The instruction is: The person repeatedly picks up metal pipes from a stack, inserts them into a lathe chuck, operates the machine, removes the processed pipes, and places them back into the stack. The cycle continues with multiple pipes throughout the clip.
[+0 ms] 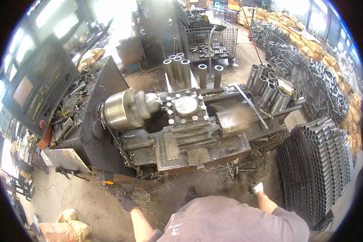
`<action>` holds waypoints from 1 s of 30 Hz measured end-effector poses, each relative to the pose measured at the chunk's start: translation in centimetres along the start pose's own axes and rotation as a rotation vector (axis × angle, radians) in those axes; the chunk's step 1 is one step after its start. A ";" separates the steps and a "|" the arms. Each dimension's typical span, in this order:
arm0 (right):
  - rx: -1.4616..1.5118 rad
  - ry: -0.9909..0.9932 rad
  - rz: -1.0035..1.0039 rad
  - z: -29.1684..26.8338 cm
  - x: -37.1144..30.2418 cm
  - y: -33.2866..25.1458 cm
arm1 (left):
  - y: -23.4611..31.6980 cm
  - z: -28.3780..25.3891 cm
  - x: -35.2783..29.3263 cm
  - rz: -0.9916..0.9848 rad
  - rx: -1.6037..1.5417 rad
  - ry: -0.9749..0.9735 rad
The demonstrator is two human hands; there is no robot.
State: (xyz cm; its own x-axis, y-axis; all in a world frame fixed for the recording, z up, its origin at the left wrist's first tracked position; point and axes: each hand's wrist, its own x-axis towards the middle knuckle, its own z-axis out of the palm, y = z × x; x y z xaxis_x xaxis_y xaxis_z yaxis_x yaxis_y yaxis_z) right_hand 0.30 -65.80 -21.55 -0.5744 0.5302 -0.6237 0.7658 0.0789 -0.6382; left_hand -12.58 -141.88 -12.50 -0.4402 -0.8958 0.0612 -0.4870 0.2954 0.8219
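My left hand (128, 203), in a dark glove with an orange cuff, hangs low in front of the lathe's base. Its fingers blend into the dark floor. My right hand (257, 188), in a white glove, is down near the chip-strewn floor, left of the stacked tubes; its fingers are too small to make out. Neither hand touches the lathe. Above them are the lathe's shiny chuck (119, 111), the square tool post (186, 106) ringed with bolts, and the carriage (183, 145). No held thing shows in either hand.
A control panel (34, 90) with a red button stands at left. Steel tubes (266, 89) stand upright on the machine's right end; more stand behind the tool post. A tall rack of stacked tubes (324, 161) is at right. Behind stands a wire cart (209, 40); sacks (64, 228) lie lower left.
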 end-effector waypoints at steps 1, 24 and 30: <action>-0.199 0.191 -0.193 -0.1 -0.6 -2.8 | 0.9 -0.5 2.2 0.125 0.127 0.063; -0.548 -0.346 -1.396 13.8 -17.6 -69.2 | -9.3 2.6 -4.2 0.398 0.896 -0.646; -1.114 -0.498 -1.299 23.6 -13.5 -74.8 | -14.2 5.9 -12.8 0.285 0.868 -1.046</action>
State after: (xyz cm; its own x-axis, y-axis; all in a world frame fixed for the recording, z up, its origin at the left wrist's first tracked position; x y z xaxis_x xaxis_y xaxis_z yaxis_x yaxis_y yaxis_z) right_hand -56.05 -98.73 23.93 -0.7734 -0.5962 -0.2155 -0.5138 0.7886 -0.3377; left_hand -4.47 -132.63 -28.26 -0.7691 -0.2222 -0.5993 -0.4238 0.8791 0.2180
